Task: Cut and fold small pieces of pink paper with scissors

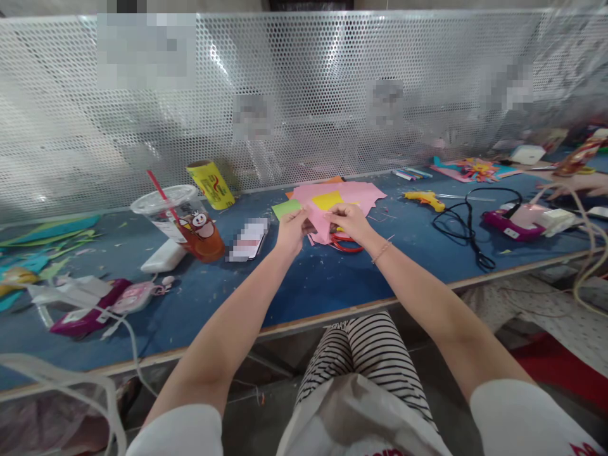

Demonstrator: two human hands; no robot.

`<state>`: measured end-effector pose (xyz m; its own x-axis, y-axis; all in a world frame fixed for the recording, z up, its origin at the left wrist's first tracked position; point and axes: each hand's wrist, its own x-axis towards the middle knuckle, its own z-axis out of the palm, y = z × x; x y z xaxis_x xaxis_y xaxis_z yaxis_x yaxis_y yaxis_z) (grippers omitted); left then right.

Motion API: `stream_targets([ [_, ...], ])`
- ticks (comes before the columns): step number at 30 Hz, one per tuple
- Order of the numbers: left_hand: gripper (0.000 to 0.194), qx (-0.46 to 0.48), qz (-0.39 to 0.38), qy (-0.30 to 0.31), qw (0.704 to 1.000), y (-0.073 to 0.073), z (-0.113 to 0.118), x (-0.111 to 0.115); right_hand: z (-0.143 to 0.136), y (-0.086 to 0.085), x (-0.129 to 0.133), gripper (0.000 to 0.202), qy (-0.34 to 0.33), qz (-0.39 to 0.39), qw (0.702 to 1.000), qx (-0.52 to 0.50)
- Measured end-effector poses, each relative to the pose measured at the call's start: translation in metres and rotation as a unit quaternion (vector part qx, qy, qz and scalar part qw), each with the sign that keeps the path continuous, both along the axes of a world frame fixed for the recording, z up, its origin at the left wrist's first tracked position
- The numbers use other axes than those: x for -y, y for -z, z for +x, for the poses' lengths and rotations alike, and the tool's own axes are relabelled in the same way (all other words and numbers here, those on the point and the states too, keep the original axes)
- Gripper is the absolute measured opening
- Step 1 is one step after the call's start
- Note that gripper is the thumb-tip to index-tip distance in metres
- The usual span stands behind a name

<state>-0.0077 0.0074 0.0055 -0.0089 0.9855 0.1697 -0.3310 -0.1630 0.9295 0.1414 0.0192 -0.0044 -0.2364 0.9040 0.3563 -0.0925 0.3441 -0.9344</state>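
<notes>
Pinching pink paper (322, 230) between left hand (292, 229) and right hand (350, 221), I'm using light, even fingertip pressure to avoid creasing it near the red handles (350, 250).

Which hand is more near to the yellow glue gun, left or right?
Right. The right hand pinches the pink paper, to the left of the yellow glue gun; the left hand is at the paper's far side, farther from it.

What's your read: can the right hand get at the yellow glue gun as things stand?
Probably yes: nothing tall stands between the right hand and the yellow glue gun, which lies uncovered, though that hand is occupied pinching pink paper.
</notes>
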Motion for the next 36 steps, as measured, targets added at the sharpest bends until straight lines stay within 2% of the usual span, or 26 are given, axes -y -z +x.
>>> stream_targets([
  [7, 0.036, 0.012, -0.02, -0.018, 1.0, -0.001, -0.003, -0.002, 0.0, 0.001, 0.0, 0.026, -0.007, -0.009, 1.0, -0.008],
  [11, 0.049, -0.029, -0.044, 0.012, 0.999, -0.001, -0.003, -0.002, 0.002, 0.001, -0.002, 0.027, 0.027, -0.011, 1.0, -0.002],
  [16, 0.035, -0.087, -0.01, 0.003, 0.996, 0.008, 0.002, -0.002, 0.0, 0.002, -0.003, 0.024, 0.02, -0.005, 1.0, -0.005],
  [22, 0.032, -0.042, -0.002, -0.022, 0.999, 0.01, 0.002, -0.002, -0.002, 0.003, -0.001, 0.026, -0.001, -0.01, 1.0, -0.006],
  [27, 0.036, -0.09, -0.01, 0.035, 0.995, 0.007, 0.002, -0.001, 0.001, 0.002, -0.004, 0.026, 0.029, 0.0, 1.0, -0.005],
  [31, 0.031, -0.147, 0.015, 0.038, 0.988, 0.008, 0.003, -0.001, 0.002, 0.002, -0.005, 0.023, 0.041, 0.009, 0.999, -0.007],
  [36, 0.03, -0.14, 0.025, 0.055, 0.988, 0.01, 0.001, -0.002, 0.003, 0.003, -0.006, 0.023, 0.043, 0.006, 0.999, -0.007],
])
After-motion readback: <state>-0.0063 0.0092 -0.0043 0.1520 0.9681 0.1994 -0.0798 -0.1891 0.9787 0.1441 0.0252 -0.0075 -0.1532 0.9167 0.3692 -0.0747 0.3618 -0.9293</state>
